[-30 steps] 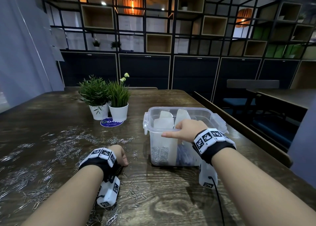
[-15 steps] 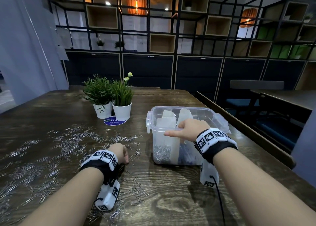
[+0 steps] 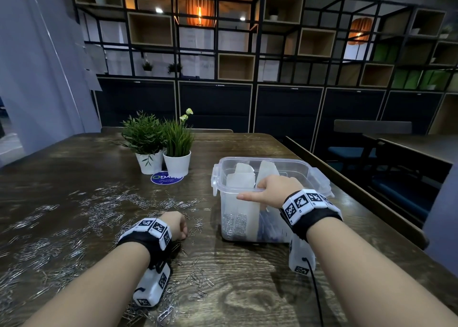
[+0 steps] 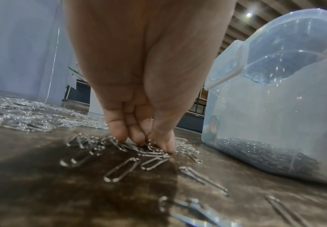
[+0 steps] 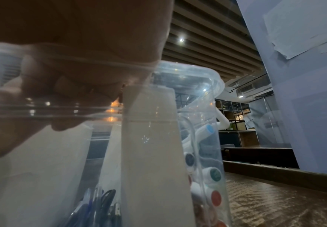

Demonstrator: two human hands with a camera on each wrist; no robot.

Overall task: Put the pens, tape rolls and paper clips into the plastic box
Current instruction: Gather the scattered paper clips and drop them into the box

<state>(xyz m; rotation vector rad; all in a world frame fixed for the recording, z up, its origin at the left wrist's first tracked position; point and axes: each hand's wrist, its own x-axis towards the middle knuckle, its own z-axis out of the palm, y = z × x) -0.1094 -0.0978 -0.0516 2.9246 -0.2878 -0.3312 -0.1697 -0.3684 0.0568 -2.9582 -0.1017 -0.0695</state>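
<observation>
A clear plastic box [image 3: 308, 171] with white dividers stands on the wooden table [image 3: 247, 289]. My right hand [image 3: 267, 190] grips its near rim, thumb lying along the outside and fingers curled inside; the right wrist view shows that hand [image 5: 61, 92] through the plastic. Pens [image 5: 98, 199] and round-capped markers [image 5: 215, 173] stand in the compartments. A heap of paper clips [image 3: 234, 225] fills the left compartment. Loose paper clips [image 3: 99, 202] cover the table left of the box. My left hand [image 3: 173, 225] is down among them, fingertips and thumb [image 4: 145, 141] pinched together on a few clips [image 4: 150, 151].
Two potted plants [image 3: 161, 143] in white pots stand behind the clips on a blue round sticker [image 3: 166, 178]. The table's right edge [image 3: 359, 197] runs close to the box, with a bench and chairs beyond. More clips [image 4: 119, 170] lie under my left wrist.
Both hands stay where they were, right on the box rim and left on the clips. Only the head view has shifted slightly.
</observation>
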